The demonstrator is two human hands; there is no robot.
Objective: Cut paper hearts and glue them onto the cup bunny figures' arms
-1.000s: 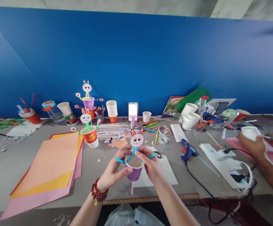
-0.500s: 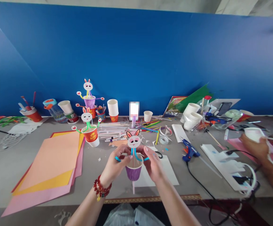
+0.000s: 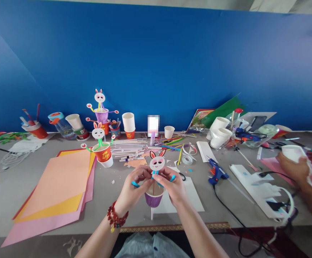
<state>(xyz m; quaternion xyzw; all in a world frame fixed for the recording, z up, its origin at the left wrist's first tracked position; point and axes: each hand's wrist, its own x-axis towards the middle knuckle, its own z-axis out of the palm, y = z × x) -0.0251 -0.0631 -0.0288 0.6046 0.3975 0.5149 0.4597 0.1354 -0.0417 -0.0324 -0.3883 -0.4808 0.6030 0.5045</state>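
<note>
Both my hands hold a paper rabbit puppet above the table's near edge. Its purple cup (image 3: pixel 153 199) hangs between my palms, with a white stick (image 3: pixel 152 214) poking out below. The rabbit face (image 3: pixel 157 163) stands just above my fingers. My left hand (image 3: pixel 133 188) is closed, pinching a blue straw arm (image 3: pixel 135 184) at the cup's left. My right hand (image 3: pixel 172 186) is closed on the other blue arm at the right. A red bead bracelet (image 3: pixel 115 218) sits on my left wrist.
Orange, yellow and pink paper sheets (image 3: pixel 56 188) lie at left. Finished rabbit cups (image 3: pixel 102 152) stand behind them. A blue glue gun (image 3: pixel 216 172) and its black cord lie at right. Another person's hands (image 3: pixel 292 166) hold a white cup at far right.
My hands have drawn closer together over the cup's mouth, folding the blue arms inward. The rabbit face has dipped lower and shifted slightly right.
</note>
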